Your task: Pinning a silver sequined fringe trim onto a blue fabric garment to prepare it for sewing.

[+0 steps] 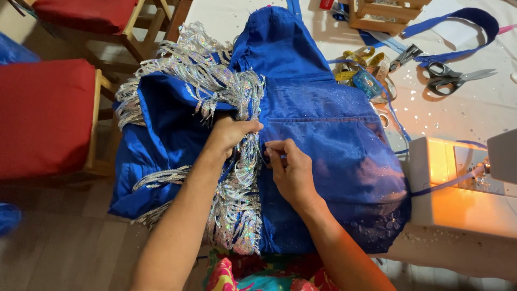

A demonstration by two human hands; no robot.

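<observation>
Your left hand [232,132] is closed in a grip on the silver sequin fringe [237,199], pressing a bunch of it down where it meets the blue fabric. Your right hand [291,170] lies just beside it; thumb and forefinger are pinched together at the seam, but what they hold is too small to tell. The two hands are almost touching.

The blue garment [334,140] is made of smooth, shiny satin with soft folds, and a fine glitter shows on its lower right part. It is spread over the edge of the white table [484,108] and hangs down toward your lap. The fringe is made of many thin, shimmering strips, and it runs in rows across the left half of the garment.

On the table, to the right of the garment, lie grey-handled scissors [452,78], a rolled yellow measuring tape [363,62] and a long dark blue strap [468,27]. A small wooden box [385,13] stands at the far edge; its contents are not clear. Tiny loose sequins are scattered near the scissors. A white sewing machine [463,183] stands at the right, lit warm orange by its lamp.

At the left are two wooden chairs with red cushions [46,116].
</observation>
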